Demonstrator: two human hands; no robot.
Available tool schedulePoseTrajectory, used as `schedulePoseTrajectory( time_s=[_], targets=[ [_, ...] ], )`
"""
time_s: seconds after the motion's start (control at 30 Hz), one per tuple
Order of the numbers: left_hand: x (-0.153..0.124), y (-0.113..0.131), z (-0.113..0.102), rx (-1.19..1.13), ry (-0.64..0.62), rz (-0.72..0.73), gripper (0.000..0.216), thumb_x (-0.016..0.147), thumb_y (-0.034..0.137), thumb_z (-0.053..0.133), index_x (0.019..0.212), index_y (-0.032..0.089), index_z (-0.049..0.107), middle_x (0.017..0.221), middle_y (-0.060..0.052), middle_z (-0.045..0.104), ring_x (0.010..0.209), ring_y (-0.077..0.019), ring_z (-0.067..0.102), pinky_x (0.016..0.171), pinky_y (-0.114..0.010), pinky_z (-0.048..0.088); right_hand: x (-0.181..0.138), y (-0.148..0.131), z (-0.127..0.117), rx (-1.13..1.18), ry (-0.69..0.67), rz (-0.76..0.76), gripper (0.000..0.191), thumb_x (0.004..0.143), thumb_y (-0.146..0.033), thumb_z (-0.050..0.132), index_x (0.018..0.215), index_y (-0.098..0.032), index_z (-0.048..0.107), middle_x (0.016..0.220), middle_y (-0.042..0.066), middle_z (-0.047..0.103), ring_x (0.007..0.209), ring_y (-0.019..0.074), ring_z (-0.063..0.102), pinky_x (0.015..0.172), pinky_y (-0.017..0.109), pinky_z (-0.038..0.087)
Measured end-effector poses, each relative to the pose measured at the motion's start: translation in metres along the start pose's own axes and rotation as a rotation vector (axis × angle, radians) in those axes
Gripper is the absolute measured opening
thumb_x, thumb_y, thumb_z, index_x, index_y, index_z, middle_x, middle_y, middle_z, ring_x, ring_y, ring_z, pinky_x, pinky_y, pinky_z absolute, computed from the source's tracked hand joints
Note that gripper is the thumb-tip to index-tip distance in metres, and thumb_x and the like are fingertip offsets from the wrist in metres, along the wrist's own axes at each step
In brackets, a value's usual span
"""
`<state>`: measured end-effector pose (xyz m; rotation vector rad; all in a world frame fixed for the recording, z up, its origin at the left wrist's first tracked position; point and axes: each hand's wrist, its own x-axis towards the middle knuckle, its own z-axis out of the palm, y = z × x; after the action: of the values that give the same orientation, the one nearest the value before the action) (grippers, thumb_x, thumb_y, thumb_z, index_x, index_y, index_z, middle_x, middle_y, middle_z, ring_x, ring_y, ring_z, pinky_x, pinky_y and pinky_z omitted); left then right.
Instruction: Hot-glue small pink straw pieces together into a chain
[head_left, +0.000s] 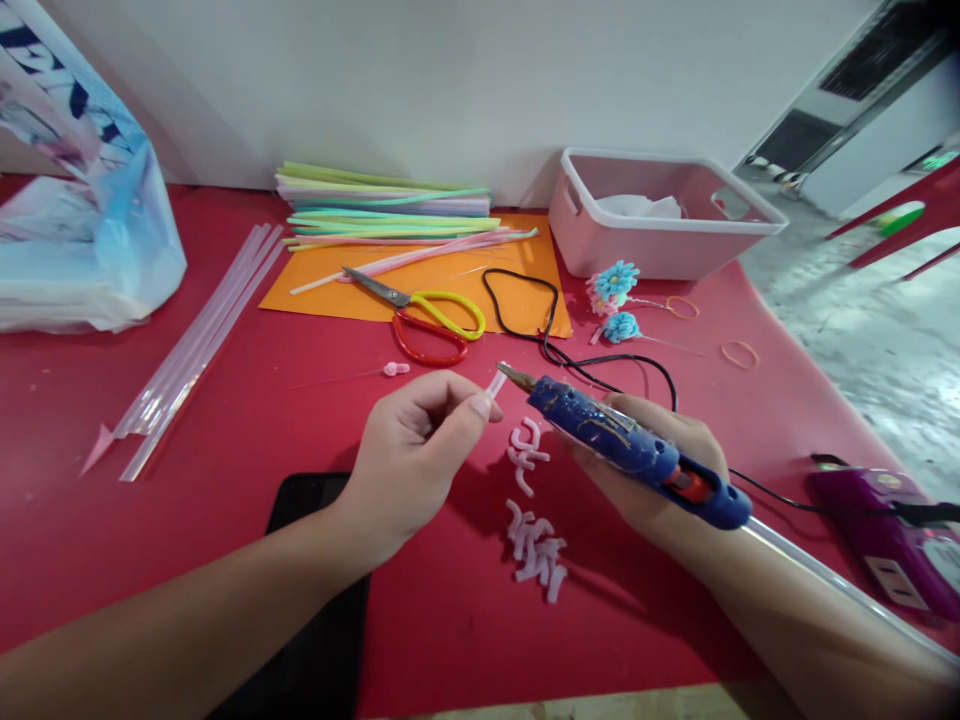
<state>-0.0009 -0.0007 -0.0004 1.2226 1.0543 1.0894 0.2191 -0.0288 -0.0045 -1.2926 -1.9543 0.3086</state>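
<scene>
My left hand (424, 450) pinches a short pale pink pipe cleaner piece (496, 383) between thumb and forefinger. Wrapped round a blue glue gun (615, 430) is my right hand (667, 450), and a clear glue stick (832, 575) sticks out of the gun's back end. The gun's nozzle points left, at the tip of the pink piece; whether they touch I cannot tell. Below the nozzle, several curled pink pipe cleaner pieces (536, 550) lie in two small heaps. A thin stem with a pink bud (395, 369) rests beyond my left hand.
Scissors (397, 297) and coloured pipe cleaners (390, 210) lie on and around orange card (315, 285). A pink basket (660, 245) stands behind blue flowers (617, 280). Glue sticks (206, 340) and a plastic bag (142, 230) are left. A black phone (315, 640) lies under my left forearm; a purple power strip (870, 510) is right.
</scene>
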Motion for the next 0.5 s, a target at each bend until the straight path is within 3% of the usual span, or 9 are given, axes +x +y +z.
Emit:
schedulePoseTrajectory(
  time_s=[0.17,0.3,0.5],
  targets=[
    [-0.0013,0.0016,0.0004,0.042,0.001,0.003,0.018,0.091,0.025,0.06,0.075,0.021,0.067,0.059,0.006,0.052,0.05,-0.0084,0.041,0.05,-0.024,0.033,-0.0013,0.003,-0.0004,0.02,-0.008,0.029,0.016,0.082,-0.016,0.071,0.083,-0.025,0.058,0.062,-0.006,0.059,0.046,0.0107,0.053,0.046,0.023,0.04],
    [-0.0007,0.0012,0.0004,0.015,0.003,-0.005,0.019,0.091,0.023,0.06,0.074,0.021,0.068,0.063,0.005,0.056,0.05,-0.0077,0.04,0.049,-0.024,0.032,-0.002,0.0083,0.0,0.039,-0.026,-0.021,0.019,0.081,-0.013,0.071,0.084,-0.025,0.057,0.063,-0.006,0.059,0.048,0.0104,0.054,0.048,0.023,0.041],
    [0.0017,-0.0047,0.0003,-0.1,0.001,-0.038,0.02,0.09,0.023,0.06,0.073,0.02,0.069,0.06,0.005,0.049,0.05,-0.0072,0.036,0.047,-0.021,0.028,0.0004,0.0066,-0.0007,0.012,-0.058,-0.042,0.02,0.079,-0.011,0.07,0.08,-0.024,0.054,0.06,-0.008,0.056,0.045,0.008,0.044,0.043,0.021,0.034]
  ],
)
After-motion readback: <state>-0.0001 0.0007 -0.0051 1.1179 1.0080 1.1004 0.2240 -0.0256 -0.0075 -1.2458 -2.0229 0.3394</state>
